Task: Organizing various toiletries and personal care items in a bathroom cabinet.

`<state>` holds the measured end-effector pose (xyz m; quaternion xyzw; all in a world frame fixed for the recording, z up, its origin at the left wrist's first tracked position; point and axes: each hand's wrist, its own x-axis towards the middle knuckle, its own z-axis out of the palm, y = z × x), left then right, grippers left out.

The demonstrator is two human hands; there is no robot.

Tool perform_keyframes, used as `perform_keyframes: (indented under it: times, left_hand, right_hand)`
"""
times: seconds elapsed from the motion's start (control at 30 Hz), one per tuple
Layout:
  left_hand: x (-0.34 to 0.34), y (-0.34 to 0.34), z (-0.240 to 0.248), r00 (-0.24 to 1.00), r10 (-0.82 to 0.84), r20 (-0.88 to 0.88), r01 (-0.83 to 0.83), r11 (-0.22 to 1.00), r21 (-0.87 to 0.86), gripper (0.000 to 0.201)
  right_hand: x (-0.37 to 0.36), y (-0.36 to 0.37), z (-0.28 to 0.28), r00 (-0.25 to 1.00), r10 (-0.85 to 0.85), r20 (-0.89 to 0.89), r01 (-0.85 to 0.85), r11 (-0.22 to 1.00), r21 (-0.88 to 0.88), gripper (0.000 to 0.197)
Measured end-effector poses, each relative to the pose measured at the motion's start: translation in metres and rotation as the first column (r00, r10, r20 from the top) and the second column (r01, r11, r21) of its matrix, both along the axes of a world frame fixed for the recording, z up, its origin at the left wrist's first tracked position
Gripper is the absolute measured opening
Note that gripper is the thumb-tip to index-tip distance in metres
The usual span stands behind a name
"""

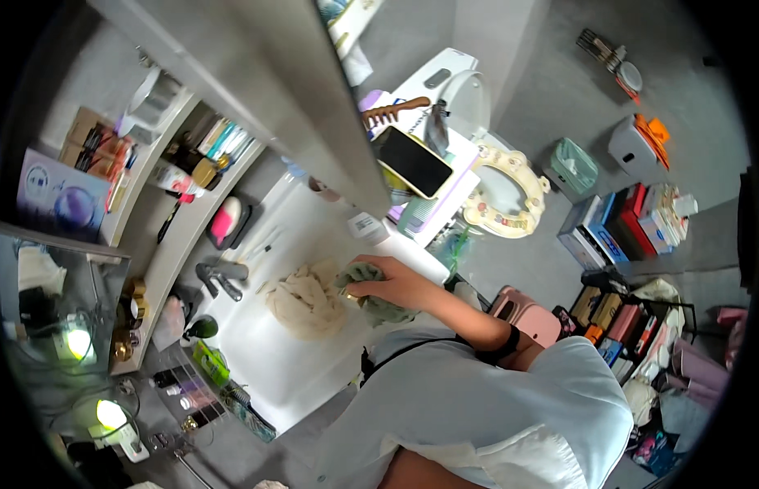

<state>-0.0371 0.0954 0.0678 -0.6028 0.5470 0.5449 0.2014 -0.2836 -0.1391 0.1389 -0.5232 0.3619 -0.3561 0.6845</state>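
Note:
My right hand (381, 281) comes in from the right, fingers wrapped round a bunched grey-green cloth (388, 311). Part of the cloth shows above the fingers and part hangs below them. Just left of it, a crumpled cream cloth (302, 301) lies in the white sink (261, 359). The two cloths are very close; whether they touch I cannot tell. A dark faucet (220, 281) stands at the sink's left side. My left hand is not in view.
A shelf with bottles and boxes (61, 196) runs along the left. Beyond the sink lie a phone (414, 161), a brown comb (400, 109) and a cream-framed mirror (506, 191). A green-lined bin (572, 165) and books (628, 216) stand at right. A grey panel (265, 65) hangs overhead.

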Motion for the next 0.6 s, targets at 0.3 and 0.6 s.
perform_keyframes:
  times: [0.3,0.6]
  left_hand:
    - [0.044,0.032,-0.106,0.826,0.514,-0.232,-0.503,0.857,0.110,0.031]
    - [0.079,0.061,-0.186,0.424,0.859,-0.287,-0.771,0.509,0.383,0.031]
  right_hand:
    - [-0.010,-0.004,-0.001,0.990,-0.046,-0.134,0.042,0.999,-0.033,0.031]
    - [-0.021,-0.004,-0.006,0.987,-0.002,-0.160,0.006,1.000,0.019,0.065]
